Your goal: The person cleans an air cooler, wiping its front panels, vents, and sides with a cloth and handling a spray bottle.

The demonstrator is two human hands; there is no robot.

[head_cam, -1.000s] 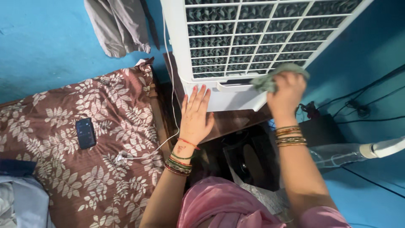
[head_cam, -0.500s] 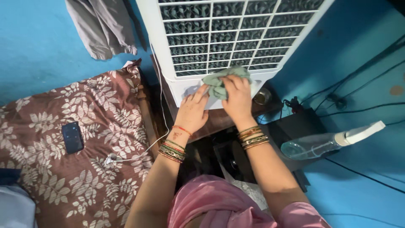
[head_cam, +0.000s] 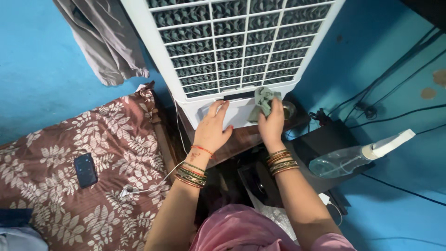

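A white air cooler [head_cam: 241,21] with a gridded front and dark honeycomb pads stands on a dark wooden stand [head_cam: 241,135]. My left hand [head_cam: 213,128] lies flat with fingers spread on the cooler's white lower panel. My right hand [head_cam: 272,123] grips a crumpled green cloth [head_cam: 262,101] and presses it against the lower right of that panel, just under the grid.
A bed with a brown leaf-print cover [head_cam: 93,176] lies at the left, with a black phone [head_cam: 86,170] and a white cable [head_cam: 153,183] on it. A clear spray bottle [head_cam: 353,158] lies on a black box at the right. Black wires [head_cam: 390,88] run along the blue wall. Grey clothes [head_cam: 102,42] hang at top left.
My right hand with the cloth has moved from the cooler's right corner leftward and down onto the lower panel. My left hand stays on the panel. The view has shifted a little.
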